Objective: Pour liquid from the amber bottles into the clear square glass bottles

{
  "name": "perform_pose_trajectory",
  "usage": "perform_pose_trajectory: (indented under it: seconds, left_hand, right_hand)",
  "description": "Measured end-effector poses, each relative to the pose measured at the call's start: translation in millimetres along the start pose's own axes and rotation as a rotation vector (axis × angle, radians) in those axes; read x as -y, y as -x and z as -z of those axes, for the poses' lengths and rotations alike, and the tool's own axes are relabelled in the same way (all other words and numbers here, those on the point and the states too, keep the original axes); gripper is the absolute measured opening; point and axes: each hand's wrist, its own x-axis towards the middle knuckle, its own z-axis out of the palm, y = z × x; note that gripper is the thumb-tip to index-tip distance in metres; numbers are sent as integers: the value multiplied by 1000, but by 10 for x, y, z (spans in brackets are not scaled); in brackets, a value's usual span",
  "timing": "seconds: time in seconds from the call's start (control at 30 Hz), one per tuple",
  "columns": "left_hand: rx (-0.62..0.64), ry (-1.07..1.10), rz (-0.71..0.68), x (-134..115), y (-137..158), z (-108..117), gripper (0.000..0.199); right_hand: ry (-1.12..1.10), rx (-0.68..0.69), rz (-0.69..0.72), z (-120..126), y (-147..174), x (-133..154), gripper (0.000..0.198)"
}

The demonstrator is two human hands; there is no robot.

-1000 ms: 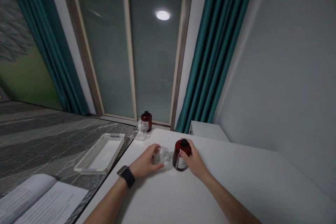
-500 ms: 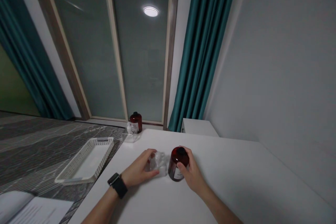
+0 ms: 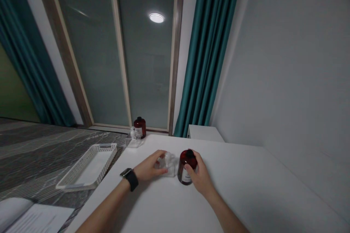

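My right hand [image 3: 202, 176] is wrapped around a dark amber bottle [image 3: 186, 165] with a black top and a white label, upright on the white table [image 3: 169, 211]. Just left of it stands a small clear box [image 3: 171, 167] with whitish contents I cannot make out. My left hand [image 3: 149, 167], a black watch [image 3: 130, 178] on its wrist, grips that box from the left, thumb in front and fingers behind. A narrow gap separates box and bottle. A similar amber bottle [image 3: 139, 131] stands at the table's far left corner, beside another clear box [image 3: 133, 143] holding a small white bottle.
A white perforated basket [image 3: 78, 187] lies left of the table, above an open book [image 3: 45, 218]. Past the far edge stands a low white cabinet [image 3: 205, 133], near the teal curtain [image 3: 203, 62] and glass doors [image 3: 147, 65]. A grey wall [image 3: 295, 62] rises on the right.
Both hands have shifted slightly to the right and away from me, carrying the clear box and the amber bottle along. The camera view has moved a little.
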Motion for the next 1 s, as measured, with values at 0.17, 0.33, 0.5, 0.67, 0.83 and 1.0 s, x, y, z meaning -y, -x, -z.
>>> perform_pose_trajectory:
  seconds: [0.17,0.33,0.5,0.67,0.83,1.0]
  left_hand:
    - [-102,-25,10,65,-207,-68,52]
    - [-224,-26,32,184,-207,-133,53]
    - [-194,-29,49,283,-85,-91,69]
    - [-381,-133,-32,164,-23,-22,58]
    - [-533,-266,-162,-5,4,7,18]
    - [-357,-389,-274,-30,17,10,13]
  right_hand:
    - [10,1,34,17,5,13,46]
    - [9,37,19,42,-7,15,46]
    - [-3,48,1,44,-1,15,46]
    - [0,46,-62,90,8,-31,55]
    - [25,43,-103,219,-40,-100,63]
    - [90,31,-67,260,-62,-120,57]
